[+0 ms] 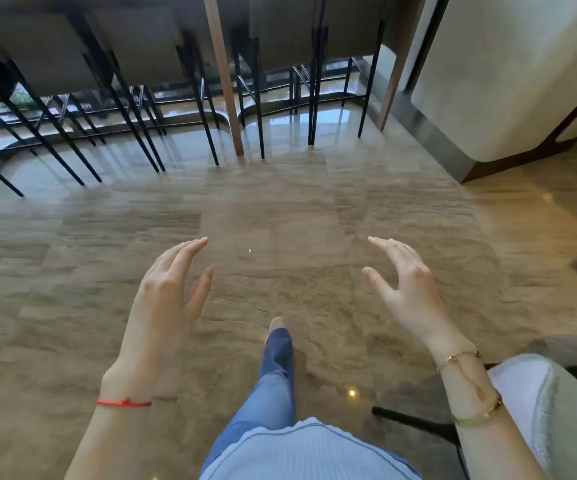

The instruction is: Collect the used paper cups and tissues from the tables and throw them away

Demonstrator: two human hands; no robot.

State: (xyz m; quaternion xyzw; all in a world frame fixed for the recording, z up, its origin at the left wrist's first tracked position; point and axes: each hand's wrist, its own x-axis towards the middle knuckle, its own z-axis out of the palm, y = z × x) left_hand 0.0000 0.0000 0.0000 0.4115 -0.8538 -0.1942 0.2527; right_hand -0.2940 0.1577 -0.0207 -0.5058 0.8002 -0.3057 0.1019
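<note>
No paper cup or tissue shows in the head view. My left hand (167, 289) is raised over the floor at centre left, fingers spread, holding nothing; a red thread circles its wrist. My right hand (406, 289) hovers at the same height at centre right, fingers apart and empty, with gold bracelets on its wrist. The palms face each other with a wide gap between them. Below them my leg in blue jeans (275, 375) steps forward on the glossy brown stone floor (280, 220).
Ahead stands a row of bar stools with thin black legs (124, 109) under a counter, with a wooden post (224, 81) among them. A cream curved counter or wall (505, 74) rises at the upper right. A pale upholstered chair (540, 403) sits at my right elbow.
</note>
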